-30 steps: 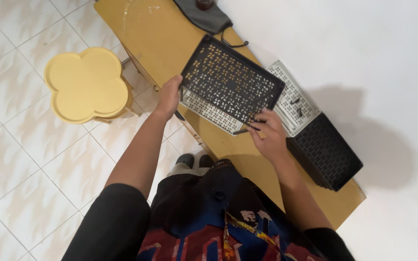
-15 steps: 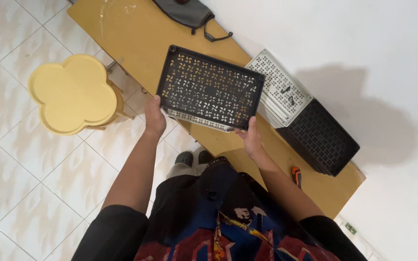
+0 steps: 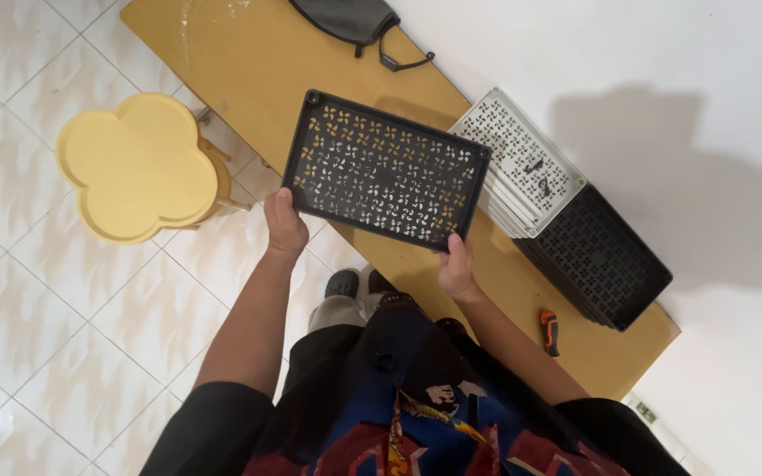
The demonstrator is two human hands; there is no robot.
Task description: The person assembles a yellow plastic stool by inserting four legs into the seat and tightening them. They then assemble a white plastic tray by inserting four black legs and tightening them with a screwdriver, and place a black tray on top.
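Observation:
I hold a black perforated plastic tray (image 3: 385, 172) flat in front of me, above the near edge of a long yellow table (image 3: 249, 70). My left hand (image 3: 285, 227) grips its lower left corner. My right hand (image 3: 457, 269) grips its lower right edge. On the table to the right lies a stack of white perforated trays (image 3: 522, 163) with small dark parts on top, and beside it a stack of black trays (image 3: 597, 256).
A yellow flower-shaped stool (image 3: 138, 167) stands on the tiled floor to the left. A dark bag with a strap (image 3: 354, 19) lies at the table's far end. A small orange and black tool (image 3: 550, 331) rests near the table's right end. A white wall runs behind the table.
The black tray has come off the white stack and swung left into level view in front of me. My right hand shifted from the tray's far corner to its lower right edge.

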